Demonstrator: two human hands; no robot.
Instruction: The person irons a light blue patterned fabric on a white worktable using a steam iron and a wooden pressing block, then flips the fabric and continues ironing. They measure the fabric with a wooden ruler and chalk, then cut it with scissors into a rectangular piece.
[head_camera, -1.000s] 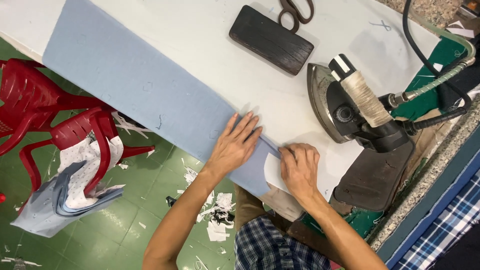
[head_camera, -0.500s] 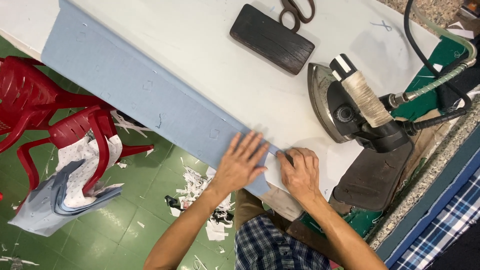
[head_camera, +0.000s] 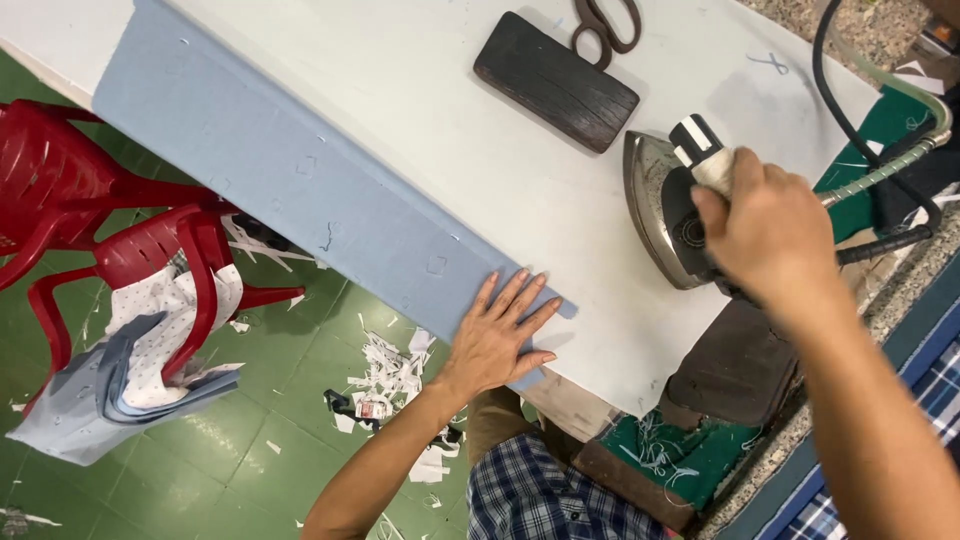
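Left hand (head_camera: 497, 340) lies open, pinning the blue fabric strip (head_camera: 300, 190) flat on the surface (head_camera: 420, 90); right hand (head_camera: 770, 225) seemingly closed around the iron (head_camera: 665, 215) handle.

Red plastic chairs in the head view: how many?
2. One red chair sits at the far left edge, partly cut off. The other red chair stands beside it, nearer the table, with printed fabric draped over it. More may lie out of frame.

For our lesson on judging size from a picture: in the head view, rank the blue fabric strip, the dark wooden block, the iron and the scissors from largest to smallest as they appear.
1. Blue fabric strip, by far the largest.
2. Iron, partly covered by the right hand.
3. Dark wooden block, close to the iron, so this order is unsure.
4. Scissors, cut off by the frame's top edge.
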